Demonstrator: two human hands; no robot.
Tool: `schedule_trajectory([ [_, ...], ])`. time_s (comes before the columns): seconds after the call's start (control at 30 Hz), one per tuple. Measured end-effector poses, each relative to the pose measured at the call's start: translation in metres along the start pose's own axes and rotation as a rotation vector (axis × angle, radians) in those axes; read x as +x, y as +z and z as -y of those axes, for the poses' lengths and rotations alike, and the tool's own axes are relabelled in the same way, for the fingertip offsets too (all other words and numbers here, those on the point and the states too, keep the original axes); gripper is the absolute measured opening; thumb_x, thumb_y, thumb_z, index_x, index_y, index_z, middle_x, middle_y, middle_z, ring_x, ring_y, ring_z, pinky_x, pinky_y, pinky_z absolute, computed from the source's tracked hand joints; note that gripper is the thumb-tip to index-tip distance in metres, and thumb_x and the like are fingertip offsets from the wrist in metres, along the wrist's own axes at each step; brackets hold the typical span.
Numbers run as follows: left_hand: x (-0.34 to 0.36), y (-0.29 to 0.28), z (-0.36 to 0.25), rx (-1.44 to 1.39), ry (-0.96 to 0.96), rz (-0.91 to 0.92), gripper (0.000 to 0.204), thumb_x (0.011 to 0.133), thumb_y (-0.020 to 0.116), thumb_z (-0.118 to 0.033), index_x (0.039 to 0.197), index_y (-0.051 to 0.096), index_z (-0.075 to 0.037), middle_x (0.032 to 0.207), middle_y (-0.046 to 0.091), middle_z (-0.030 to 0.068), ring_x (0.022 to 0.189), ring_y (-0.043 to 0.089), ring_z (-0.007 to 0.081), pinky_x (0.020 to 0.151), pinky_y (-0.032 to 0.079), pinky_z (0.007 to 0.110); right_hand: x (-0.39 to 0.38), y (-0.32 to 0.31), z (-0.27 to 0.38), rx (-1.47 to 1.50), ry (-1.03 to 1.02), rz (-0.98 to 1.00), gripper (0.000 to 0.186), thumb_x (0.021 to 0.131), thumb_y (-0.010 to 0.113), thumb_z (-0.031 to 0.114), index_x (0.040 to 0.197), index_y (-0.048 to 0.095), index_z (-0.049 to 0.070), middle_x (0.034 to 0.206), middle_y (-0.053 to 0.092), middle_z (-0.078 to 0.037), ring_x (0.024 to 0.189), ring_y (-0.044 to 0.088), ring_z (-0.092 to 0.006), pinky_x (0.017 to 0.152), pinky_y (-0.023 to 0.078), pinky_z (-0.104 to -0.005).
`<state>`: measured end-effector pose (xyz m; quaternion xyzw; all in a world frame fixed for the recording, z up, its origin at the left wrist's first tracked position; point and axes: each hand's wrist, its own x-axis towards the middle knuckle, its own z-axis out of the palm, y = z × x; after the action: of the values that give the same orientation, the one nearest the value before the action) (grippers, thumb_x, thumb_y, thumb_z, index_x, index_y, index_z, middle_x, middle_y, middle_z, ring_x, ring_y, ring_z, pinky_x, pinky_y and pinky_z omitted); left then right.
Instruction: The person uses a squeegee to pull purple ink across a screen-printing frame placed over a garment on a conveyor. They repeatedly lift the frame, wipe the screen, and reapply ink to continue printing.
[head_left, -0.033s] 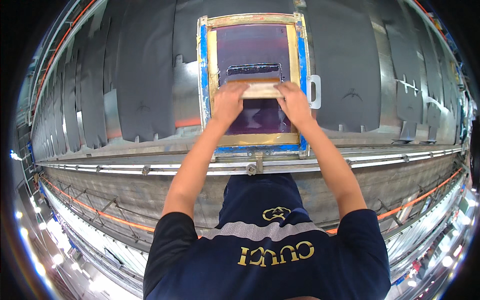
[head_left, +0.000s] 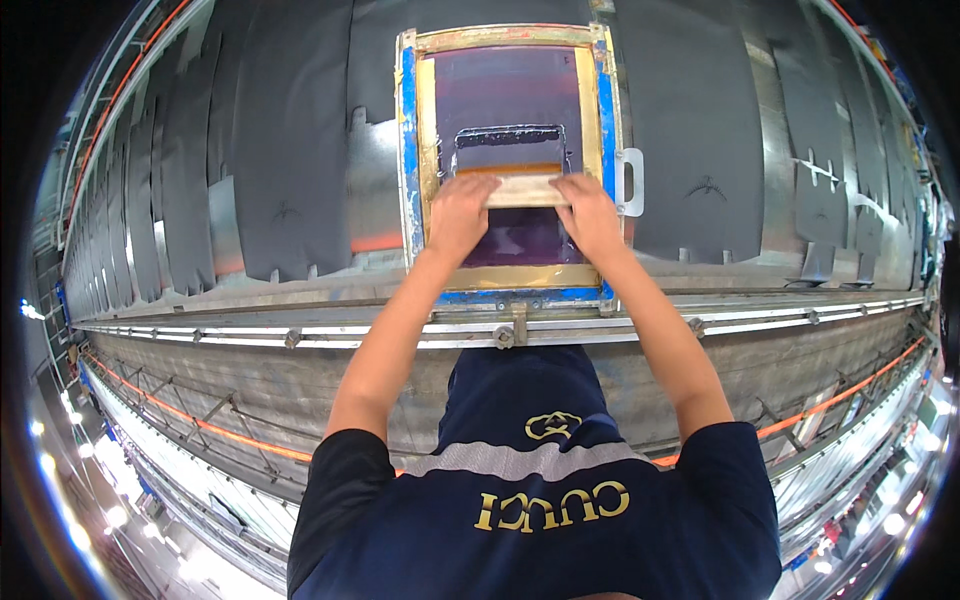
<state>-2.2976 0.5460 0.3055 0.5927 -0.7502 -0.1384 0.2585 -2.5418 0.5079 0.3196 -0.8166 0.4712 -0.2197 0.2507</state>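
Observation:
A squeegee [head_left: 524,190] with a pale wooden handle and an amber blade edge lies across the mesh of a screen printing frame [head_left: 503,38]. My left hand [head_left: 463,210] grips the handle's left end, and my right hand [head_left: 590,207] grips its right end. Both sets of fingers are closed over the wood. Beyond the blade, a line of dark wet ink [head_left: 510,135] edges a rectangle on the purple mesh [head_left: 505,85]. The frame has blue sides and tan tape inside; what lies under it is hidden.
Dark grey sheet pieces [head_left: 690,150] lie on the long metal table to both sides, some with a small printed mark. A white handle [head_left: 630,182] sticks out at the frame's right. Along the table's near edge runs a metal rail [head_left: 390,335] with knobs.
The squeegee and both my hands have shifted slightly toward me over the mesh. My grip on it stays the same.

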Motion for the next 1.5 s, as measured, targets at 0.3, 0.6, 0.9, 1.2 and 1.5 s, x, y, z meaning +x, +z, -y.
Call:
schedule_trajectory([
  [0.3, 0.001, -0.020, -0.009, -0.052, -0.048, -0.005, 0.047, 0.071, 0.065, 0.007, 0.114, 0.072, -0.012, 0.117, 0.073, 0.0079, 0.110, 0.068, 0.0310, 0.095, 0.055, 0.041, 0.002, -0.010, 0.006, 0.017, -0.051, -0.040, 0.038, 0.079, 0.069, -0.001, 0.117, 0.068, 0.003, 0.119, 0.066, -0.016, 0.113, 0.061, -0.0358, 0.098, 0.051, -0.0445],
  [0.6, 0.046, -0.004, 0.020, -0.007, -0.010, 0.023, 0.041, 0.076, 0.062, 0.005, 0.112, 0.074, -0.010, 0.113, 0.073, 0.0126, 0.107, 0.068, 0.0330, 0.094, 0.054, 0.042, 0.035, 0.005, -0.017, 0.041, -0.004, -0.066, 0.034, 0.081, 0.068, -0.001, 0.114, 0.069, 0.001, 0.114, 0.069, -0.017, 0.111, 0.062, -0.0386, 0.098, 0.051, -0.0450],
  [0.9, -0.065, -0.011, -0.033, 0.006, 0.003, 0.091, 0.048, 0.070, 0.063, 0.009, 0.115, 0.070, -0.007, 0.123, 0.070, 0.0068, 0.117, 0.063, 0.0294, 0.103, 0.050, 0.043, -0.065, -0.002, 0.005, 0.198, 0.010, 0.053, 0.048, 0.079, 0.081, 0.019, 0.123, 0.068, 0.003, 0.123, 0.068, -0.015, 0.110, 0.064, -0.0325, 0.097, 0.051, -0.0407],
  [1.2, -0.080, -0.003, -0.045, 0.021, -0.029, 0.114, 0.058, 0.071, 0.065, 0.010, 0.125, 0.068, -0.009, 0.135, 0.065, 0.0087, 0.129, 0.058, 0.0307, 0.113, 0.043, 0.047, 0.016, -0.010, -0.112, 0.319, 0.570, -0.400, 0.031, 0.091, 0.069, 0.025, 0.119, 0.067, 0.011, 0.103, 0.071, -0.026, 0.099, 0.068, -0.0441, 0.088, 0.053, -0.0475],
  [1.5, -0.112, -0.029, -0.044, -0.072, -0.009, 0.014, 0.064, 0.071, 0.065, 0.008, 0.133, 0.064, -0.009, 0.135, 0.064, 0.0096, 0.132, 0.055, 0.0316, 0.116, 0.041, 0.046, 0.033, -0.038, -0.055, 0.276, 0.469, -0.507, 0.020, 0.099, 0.064, 0.023, 0.111, 0.072, 0.008, 0.103, 0.074, -0.012, 0.095, 0.069, -0.0231, 0.087, 0.052, -0.0372],
])
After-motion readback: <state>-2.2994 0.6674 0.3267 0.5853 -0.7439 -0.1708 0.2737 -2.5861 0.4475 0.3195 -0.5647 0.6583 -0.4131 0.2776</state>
